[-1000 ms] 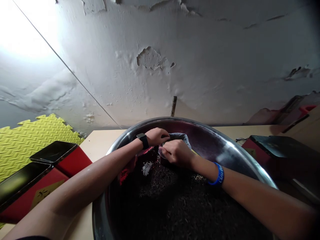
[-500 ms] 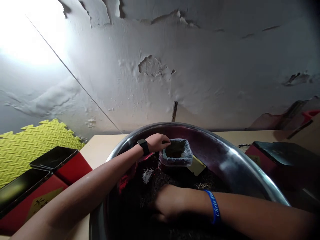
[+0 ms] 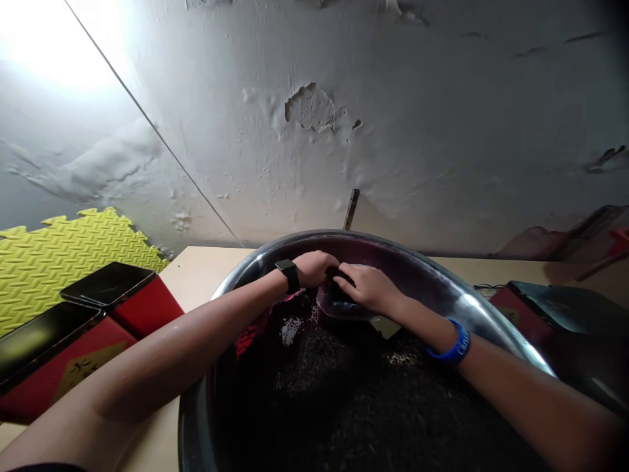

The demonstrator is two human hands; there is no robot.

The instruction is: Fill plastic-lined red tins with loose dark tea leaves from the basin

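Note:
A small clear plastic tub [image 3: 350, 313], lined with a thin plastic bag, stands in a big metal basin [image 3: 197, 419]. My left hand [image 3: 317, 267], with a black watch at the wrist, is closed on the bag at the tub's left rim. Over the tub's mouth is my right hand [image 3: 372, 287], its fingers bent and the thumb apart from them; nothing shows clearly between them. Its fingertips come close to my left hand, and it covers much of the opening. Dark, loose, shredded-looking material [image 3: 393, 413] covers the basin's bottom.
In the basin lie a white crumbly patch [image 3: 291, 330], a pale grainy patch [image 3: 401, 358] and a flat yellowish piece [image 3: 386, 327]. Red boxes with black lids [image 3: 109, 283] stand left, a dark-lidded box [image 3: 555, 307] right. Behind are a yellow foam mat [image 3: 73, 249] and a peeling wall [image 3: 236, 131].
My right hand has risen out of the dark material and moved up to the tub's mouth. My left hand stays at the tub's left rim. The view has shifted slightly.

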